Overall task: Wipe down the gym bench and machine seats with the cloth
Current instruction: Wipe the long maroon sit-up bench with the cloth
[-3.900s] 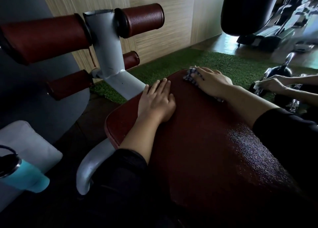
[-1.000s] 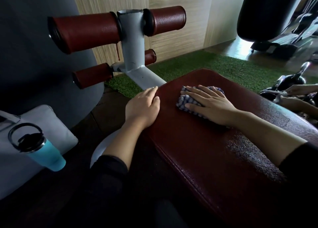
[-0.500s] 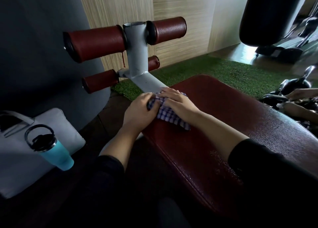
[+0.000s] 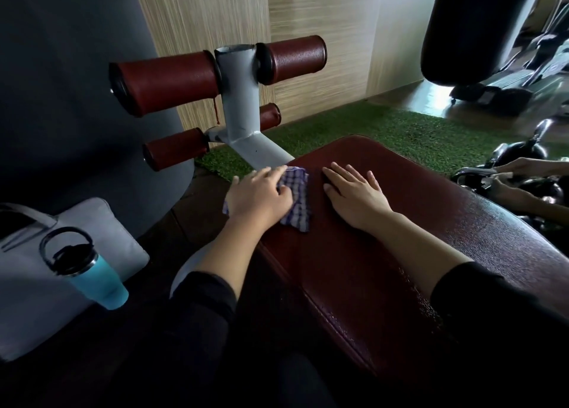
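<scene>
While the left hand (image 4: 258, 199) presses the checked cloth (image 4: 297, 202) onto the bench pad (image 4: 354, 272), the right hand (image 4: 357, 195) lies flat, grip wide and empty.

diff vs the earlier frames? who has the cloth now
The cloth changed hands: the right hand wiped it from the bench pad's far end leftward to the near-left corner, then let go and now lies flat and empty on the pad. The left hand, earlier resting bare on the pad, now presses the cloth at that corner. The foot rollers, teal tumbler and grey bag look unmoved.
</scene>
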A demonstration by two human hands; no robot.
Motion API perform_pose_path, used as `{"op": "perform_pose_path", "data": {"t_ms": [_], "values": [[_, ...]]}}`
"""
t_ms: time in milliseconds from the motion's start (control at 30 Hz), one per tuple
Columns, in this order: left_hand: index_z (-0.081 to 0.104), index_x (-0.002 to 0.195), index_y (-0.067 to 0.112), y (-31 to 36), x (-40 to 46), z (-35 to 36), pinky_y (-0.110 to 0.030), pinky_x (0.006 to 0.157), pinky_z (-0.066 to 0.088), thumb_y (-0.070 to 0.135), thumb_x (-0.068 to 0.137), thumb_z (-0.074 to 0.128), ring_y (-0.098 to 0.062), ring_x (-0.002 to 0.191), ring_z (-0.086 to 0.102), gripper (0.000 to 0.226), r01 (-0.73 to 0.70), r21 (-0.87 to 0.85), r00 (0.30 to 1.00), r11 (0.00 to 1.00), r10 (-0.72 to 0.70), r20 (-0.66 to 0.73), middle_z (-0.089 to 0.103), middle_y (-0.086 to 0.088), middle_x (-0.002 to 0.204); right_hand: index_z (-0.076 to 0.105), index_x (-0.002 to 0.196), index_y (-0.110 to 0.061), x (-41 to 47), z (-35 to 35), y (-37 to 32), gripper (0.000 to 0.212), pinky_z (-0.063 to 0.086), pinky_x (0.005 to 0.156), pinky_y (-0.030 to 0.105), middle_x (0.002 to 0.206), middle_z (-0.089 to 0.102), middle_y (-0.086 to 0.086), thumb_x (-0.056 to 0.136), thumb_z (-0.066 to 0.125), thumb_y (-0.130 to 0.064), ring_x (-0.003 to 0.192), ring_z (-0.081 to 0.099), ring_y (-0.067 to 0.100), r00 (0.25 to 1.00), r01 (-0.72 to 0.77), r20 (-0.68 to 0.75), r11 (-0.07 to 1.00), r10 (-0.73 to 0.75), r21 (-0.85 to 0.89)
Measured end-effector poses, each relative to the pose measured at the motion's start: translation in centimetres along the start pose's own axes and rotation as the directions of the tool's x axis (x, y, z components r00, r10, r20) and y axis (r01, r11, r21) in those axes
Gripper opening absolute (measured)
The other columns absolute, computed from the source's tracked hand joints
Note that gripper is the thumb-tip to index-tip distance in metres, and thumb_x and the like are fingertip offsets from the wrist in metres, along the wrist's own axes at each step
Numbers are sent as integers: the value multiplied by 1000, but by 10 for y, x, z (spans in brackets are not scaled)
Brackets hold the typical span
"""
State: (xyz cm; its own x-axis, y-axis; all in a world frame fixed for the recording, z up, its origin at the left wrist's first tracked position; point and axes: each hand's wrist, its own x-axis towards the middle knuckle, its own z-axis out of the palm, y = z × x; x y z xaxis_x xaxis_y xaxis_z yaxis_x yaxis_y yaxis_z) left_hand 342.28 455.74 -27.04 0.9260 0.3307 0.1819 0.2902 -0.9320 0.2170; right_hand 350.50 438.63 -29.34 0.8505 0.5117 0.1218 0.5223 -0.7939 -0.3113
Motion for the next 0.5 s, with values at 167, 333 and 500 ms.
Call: {"op": "perform_pose_path", "data": {"t_ms": [167, 333, 500], "values": [[17, 153, 39, 0, -8, 3, -46, 119, 8, 53, 99, 28, -19, 148, 13, 57, -50, 64, 999, 997, 49, 14, 10, 6, 162, 20, 151, -34, 0, 5, -2, 50, -3, 119, 44, 160, 11, -13, 102, 23, -43, 148, 4, 13, 999, 5, -39, 999, -6, -32], [6, 150, 49, -2, -13, 13, -45, 118, 5, 70, 92, 26, -21, 149, 7, 65, -16, 101, 999, 995, 12, 45, 4, 7, 163, 18, 152, -34, 0, 5, 2, 50, -4, 120, 43, 160, 9, -13, 102, 22, -43, 148, 3, 12, 1000, 19, -24, 999, -20, -28], [5, 151, 47, -5, 8, 13, -44, 118, 14, 63, 96, 23, -23, 147, 14, 61, 16, 96, 997, 995, -24, 75, 9, 6, 162, 22, 151, -35, 0, 5, 2, 49, -4, 120, 41, 159, 13, -14, 102, 25, -42, 148, 5, 11, 998, 19, -55, 1000, -18, 14]]}}
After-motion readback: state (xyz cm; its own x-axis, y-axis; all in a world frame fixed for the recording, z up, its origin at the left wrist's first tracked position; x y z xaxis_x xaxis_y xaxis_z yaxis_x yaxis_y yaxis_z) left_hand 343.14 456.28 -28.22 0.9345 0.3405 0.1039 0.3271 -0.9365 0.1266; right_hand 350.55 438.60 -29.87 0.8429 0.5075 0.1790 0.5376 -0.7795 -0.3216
